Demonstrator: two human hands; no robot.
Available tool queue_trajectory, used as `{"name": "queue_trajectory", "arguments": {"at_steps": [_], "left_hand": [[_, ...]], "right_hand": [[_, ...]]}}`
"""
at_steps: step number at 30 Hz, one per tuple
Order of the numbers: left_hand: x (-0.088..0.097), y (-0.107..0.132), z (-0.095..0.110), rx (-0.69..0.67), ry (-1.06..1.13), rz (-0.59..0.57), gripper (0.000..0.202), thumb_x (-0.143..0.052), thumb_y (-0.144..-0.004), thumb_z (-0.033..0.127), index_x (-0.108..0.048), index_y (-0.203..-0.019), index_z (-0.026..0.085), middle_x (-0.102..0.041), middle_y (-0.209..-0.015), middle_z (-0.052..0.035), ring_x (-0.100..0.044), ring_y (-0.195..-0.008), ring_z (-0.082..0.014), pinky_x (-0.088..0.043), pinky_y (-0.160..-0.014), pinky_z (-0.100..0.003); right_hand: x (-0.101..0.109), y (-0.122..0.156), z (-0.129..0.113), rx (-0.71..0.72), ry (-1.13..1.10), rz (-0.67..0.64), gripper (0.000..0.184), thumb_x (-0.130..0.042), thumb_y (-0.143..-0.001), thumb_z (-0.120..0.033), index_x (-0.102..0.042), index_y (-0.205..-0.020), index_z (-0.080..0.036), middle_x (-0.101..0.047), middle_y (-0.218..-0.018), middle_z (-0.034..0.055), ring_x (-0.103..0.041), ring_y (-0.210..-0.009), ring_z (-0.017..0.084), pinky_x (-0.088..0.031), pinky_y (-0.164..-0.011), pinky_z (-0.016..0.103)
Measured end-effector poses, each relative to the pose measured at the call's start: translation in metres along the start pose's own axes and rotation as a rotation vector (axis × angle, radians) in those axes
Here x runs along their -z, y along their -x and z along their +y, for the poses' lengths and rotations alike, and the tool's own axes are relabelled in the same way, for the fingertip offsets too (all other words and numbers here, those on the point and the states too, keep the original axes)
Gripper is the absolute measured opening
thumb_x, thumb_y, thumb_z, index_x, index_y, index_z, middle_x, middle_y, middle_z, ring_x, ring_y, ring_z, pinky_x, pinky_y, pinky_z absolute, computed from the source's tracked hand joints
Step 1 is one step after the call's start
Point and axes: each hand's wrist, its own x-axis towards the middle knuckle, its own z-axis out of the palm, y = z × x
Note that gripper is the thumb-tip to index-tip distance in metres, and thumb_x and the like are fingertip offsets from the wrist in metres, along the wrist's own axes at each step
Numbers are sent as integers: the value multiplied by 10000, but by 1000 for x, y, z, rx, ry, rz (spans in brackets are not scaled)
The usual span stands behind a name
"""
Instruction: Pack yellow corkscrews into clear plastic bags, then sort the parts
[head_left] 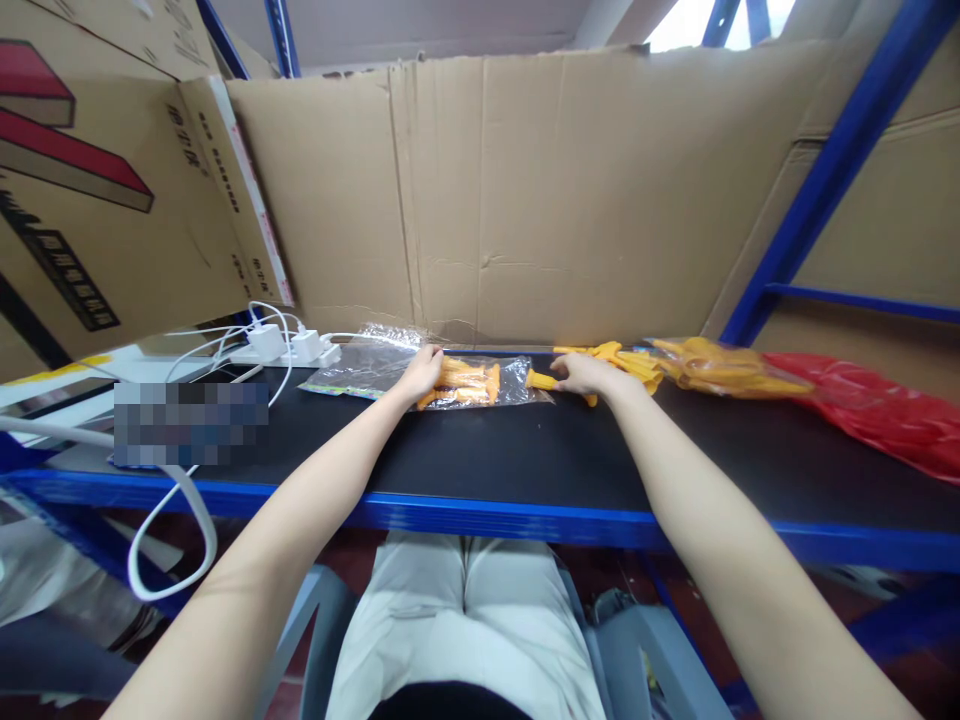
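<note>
My left hand [424, 374] is closed on the left part of a clear plastic bag [514, 378] lying on the black shelf top. Several yellow-orange plastic pieces [463, 380] with flared ends show inside the bag. Just right of the bag's edge, my right hand [585, 374] pinches one more yellow plastic piece [540, 381], its wider end pointing left toward the bag. Behind and beside that hand lies a loose pile of yellow plastic pieces [611, 356]. What exactly these pieces are I cannot make out.
Right of the pile lie a filled clear bag of yellow items [712, 366] and a red plastic bag [862, 400]. A white power strip with chargers [285, 345] and loose cables occupies the left. Cardboard [555, 200] walls the back. A blue rail [495, 515] edges the front.
</note>
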Motion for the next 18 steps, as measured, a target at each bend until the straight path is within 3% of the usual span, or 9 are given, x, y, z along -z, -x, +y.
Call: {"name": "queue_trajectory", "arguments": {"at_steps": [4,6,12,18], "left_hand": [[0,1,2,9,-60,-11,271,-319,-881,275,-527,-1002,150,-562,-1158,-122,-491,-1105,-218,-331,-986,-349],[0,1,2,13,-65,-18,264,-314,-880,272,-525,-984,150,-568,-1136,-127,-495,-1091,-226,-342,-973,-360],[-2,1,2,23,-48,-72,224,-311,-879,279,-498,-898,157,-573,-1076,-120,-504,-1047,-220,-360,-947,-347],[-8,1,0,78,6,-127,225,-298,-883,286,-471,-936,152,-553,-1124,-135,-491,-1078,-212,-360,-951,-328]], "right_hand": [[5,1,8,-79,82,-101,128,-687,-663,-169,-678,-788,-143,-679,-864,95,-636,-831,250,-467,-738,326],[6,1,11,-67,58,-87,43,-675,-668,-150,-660,-707,-140,-671,-774,89,-635,-768,240,-459,-705,320],[11,6,-2,56,20,33,93,-662,-686,-204,-696,-769,-180,-674,-752,53,-609,-687,183,-424,-671,286],[16,13,-18,225,-72,38,147,-636,-704,-226,-715,-816,-172,-669,-720,30,-569,-618,128,-401,-622,242]]}}
